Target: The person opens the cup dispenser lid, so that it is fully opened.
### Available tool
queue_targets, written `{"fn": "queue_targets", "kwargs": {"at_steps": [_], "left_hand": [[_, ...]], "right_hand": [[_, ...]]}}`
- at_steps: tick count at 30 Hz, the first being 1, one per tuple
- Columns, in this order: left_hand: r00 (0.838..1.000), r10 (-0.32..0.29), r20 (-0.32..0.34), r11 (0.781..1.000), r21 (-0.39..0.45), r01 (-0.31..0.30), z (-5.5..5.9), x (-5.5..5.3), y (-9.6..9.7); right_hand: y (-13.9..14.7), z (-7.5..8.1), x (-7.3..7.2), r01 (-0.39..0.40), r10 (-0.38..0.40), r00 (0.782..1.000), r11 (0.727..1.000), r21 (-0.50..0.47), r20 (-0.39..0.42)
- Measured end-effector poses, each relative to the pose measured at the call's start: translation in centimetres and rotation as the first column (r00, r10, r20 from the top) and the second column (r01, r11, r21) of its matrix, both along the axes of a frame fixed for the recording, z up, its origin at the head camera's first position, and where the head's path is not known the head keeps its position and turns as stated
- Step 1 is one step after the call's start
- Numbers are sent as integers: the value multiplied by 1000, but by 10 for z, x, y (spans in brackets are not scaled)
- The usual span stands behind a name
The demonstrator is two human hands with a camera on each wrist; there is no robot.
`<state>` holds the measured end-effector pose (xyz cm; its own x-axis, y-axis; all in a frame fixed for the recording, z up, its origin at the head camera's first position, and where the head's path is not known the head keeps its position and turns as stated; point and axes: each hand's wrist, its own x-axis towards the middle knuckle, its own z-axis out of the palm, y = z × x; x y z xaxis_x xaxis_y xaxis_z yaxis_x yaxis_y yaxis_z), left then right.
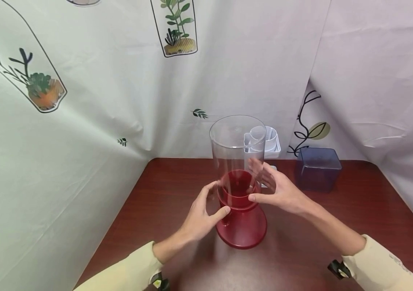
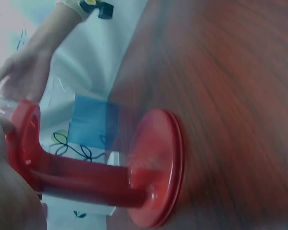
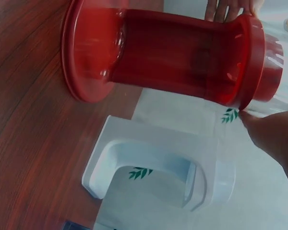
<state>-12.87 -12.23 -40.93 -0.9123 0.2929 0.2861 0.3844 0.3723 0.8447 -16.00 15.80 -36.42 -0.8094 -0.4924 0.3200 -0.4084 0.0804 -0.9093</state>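
A red stand (image 1: 242, 232) with a round base, a column and a ring-shaped collar stands upright on the table. A tall clear cylinder (image 1: 237, 135), open at the top, sits upright in its collar. My left hand (image 1: 199, 220) holds the left side of the collar, thumb in front and fingers curved around behind. On the other side, my right hand (image 1: 282, 192) is beside the cylinder, with fingers fairly straight and blurred. In the right wrist view, the right thumb (image 3: 259, 127) lies at the collar's edge, and the left fingers (image 3: 225, 9) show behind the stand (image 3: 168, 55).
Behind the cylinder stands a white plastic holder (image 1: 272, 149) with a round cup-like part. A translucent blue box (image 1: 319, 171) sits at the back right of the dark red wooden table (image 1: 366, 226). Pale printed cloth (image 1: 119, 81) hangs close behind and along the sides.
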Motion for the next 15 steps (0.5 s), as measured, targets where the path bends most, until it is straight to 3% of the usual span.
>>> {"fn": "queue_targets", "kwargs": {"at_steps": [4, 8, 13, 15], "left_hand": [[998, -54, -34, 998, 16, 55, -1, -10, -5], [990, -140, -10, 988, 58, 140, 2, -24, -12], [966, -258, 11, 963, 86, 256, 6, -49, -22], [949, -314, 18, 947, 81, 312, 7, -60, -24]], "right_hand": [[-5, 2, 5, 57, -58, 998, 998, -26, -11], [-12, 4, 12, 123, -124, 992, 991, -61, -9], [-19, 8, 22, 199, -200, 980, 977, -70, -2], [-21, 10, 26, 232, -232, 973, 971, -51, -5]]}}
